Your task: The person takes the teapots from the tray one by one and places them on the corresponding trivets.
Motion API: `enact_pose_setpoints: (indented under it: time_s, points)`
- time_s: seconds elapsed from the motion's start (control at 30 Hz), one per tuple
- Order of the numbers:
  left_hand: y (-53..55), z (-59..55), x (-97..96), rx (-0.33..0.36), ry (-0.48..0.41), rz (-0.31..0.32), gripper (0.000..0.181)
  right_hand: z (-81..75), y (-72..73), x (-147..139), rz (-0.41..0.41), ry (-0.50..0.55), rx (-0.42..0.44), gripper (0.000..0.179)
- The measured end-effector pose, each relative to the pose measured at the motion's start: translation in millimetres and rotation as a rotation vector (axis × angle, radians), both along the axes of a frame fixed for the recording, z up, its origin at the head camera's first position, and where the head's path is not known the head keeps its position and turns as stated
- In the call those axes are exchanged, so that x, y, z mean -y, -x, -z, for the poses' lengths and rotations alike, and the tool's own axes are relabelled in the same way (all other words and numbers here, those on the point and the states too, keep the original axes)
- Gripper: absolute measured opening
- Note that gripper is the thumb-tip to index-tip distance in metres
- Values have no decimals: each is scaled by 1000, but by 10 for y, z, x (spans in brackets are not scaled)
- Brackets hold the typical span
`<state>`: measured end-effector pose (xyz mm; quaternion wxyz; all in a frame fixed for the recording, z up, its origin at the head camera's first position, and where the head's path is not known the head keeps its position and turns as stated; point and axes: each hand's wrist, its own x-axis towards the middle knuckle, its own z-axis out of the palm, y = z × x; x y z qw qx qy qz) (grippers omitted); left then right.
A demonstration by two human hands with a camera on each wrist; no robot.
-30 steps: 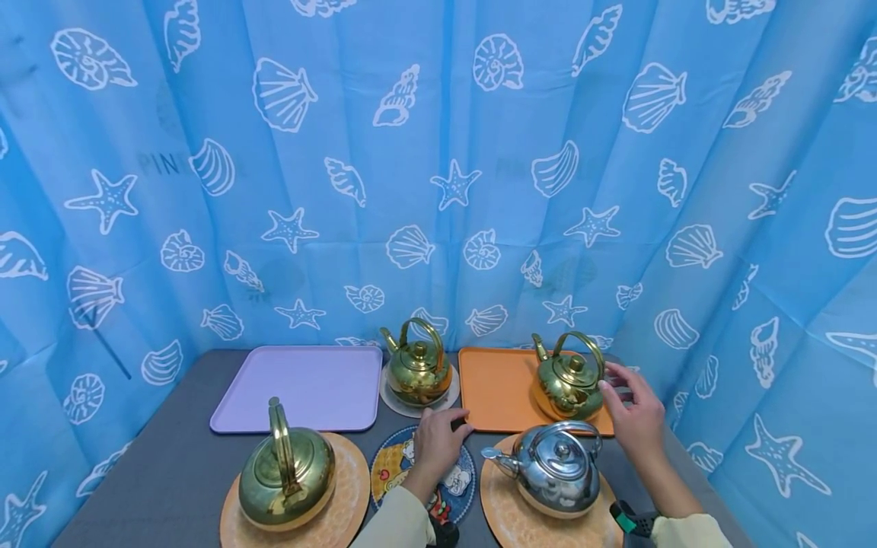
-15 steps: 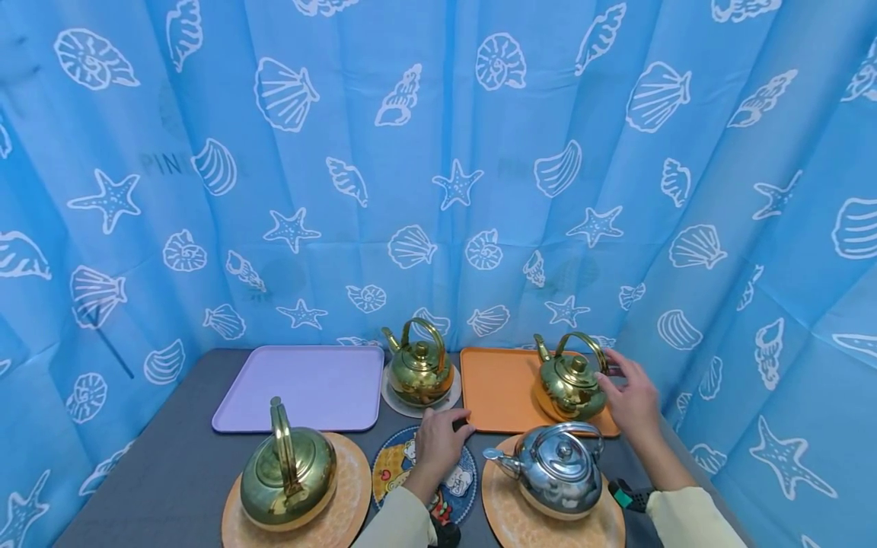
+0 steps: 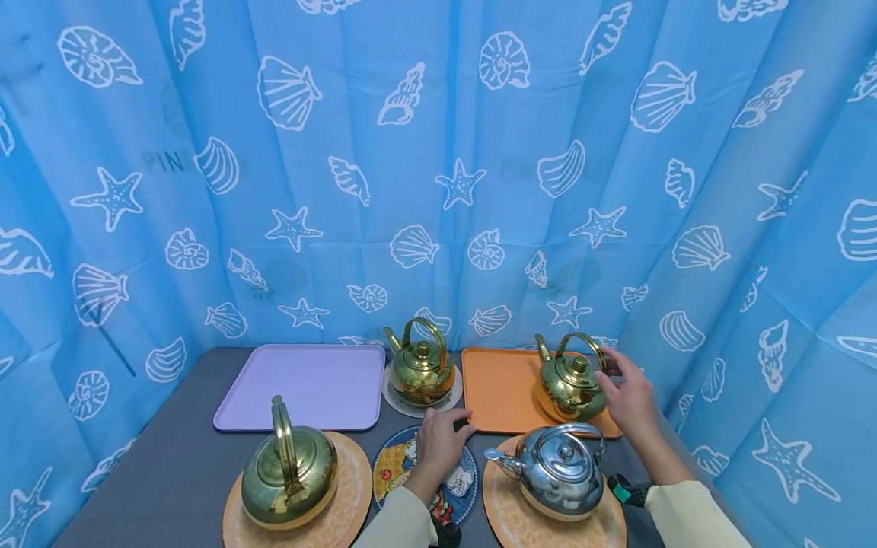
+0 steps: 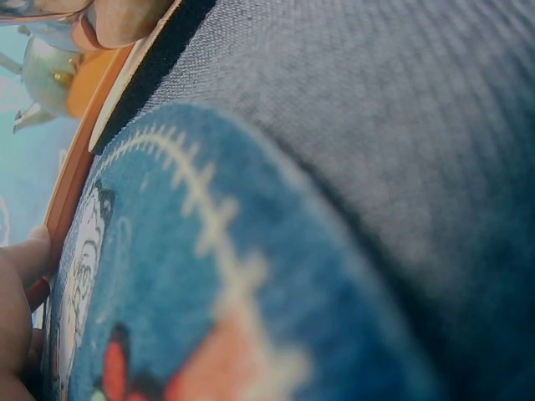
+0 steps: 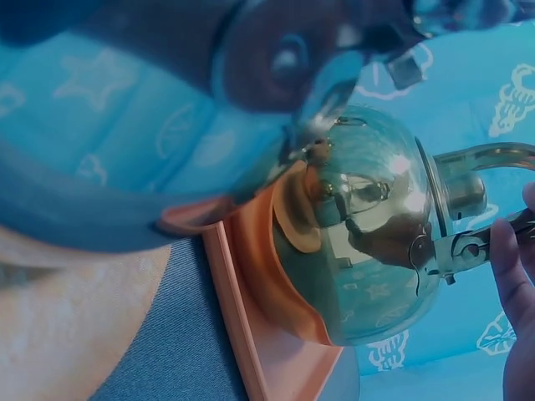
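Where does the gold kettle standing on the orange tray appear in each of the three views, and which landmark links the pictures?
Head view: the gold kettle stands at the right back, on the orange tray, with the right hand at its handle.
Left wrist view: the kettle cannot be made out; only an orange edge shows at the upper left.
Right wrist view: it fills the centre right, turned sideways.
Shared landmark: the orange tray.

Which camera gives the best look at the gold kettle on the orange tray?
The right wrist view: the gold kettle fills the frame, showing its handle hinge with the right hand's fingertips at it. The head view shows the same kettle whole but small, on the orange tray. The left wrist view shows only a blurred glimpse far off.
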<state>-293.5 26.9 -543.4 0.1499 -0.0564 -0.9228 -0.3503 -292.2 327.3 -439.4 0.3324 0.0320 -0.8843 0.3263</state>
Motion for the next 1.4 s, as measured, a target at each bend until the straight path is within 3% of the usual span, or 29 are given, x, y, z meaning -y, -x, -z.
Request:
enact_pose_setpoints:
  time_s: [0.5, 0.8, 0.9, 1.0, 1.23, 1.4]
  points:
    - [-3, 11, -6, -2, -3, 5, 26, 16, 106, 99, -143, -14, -14, 42]
    - [7, 14, -5, -15, 8, 8, 27, -23, 132, 180, -318, 58, 44, 42]
    - [7, 13, -5, -16, 13, 6, 27, -130, 60, 260, -377, 88, 65, 41]
    - [5, 11, -8, -16, 14, 5, 27, -143, 56, 262, -421, 102, 95, 42]
    - [3, 5, -10, -18, 4, 1, 26, -53, 121, 156, -457, 92, 233, 52]
    - [-5, 0, -3, -21, -1, 0, 26, -63, 68, 133, -465, 63, 239, 52]
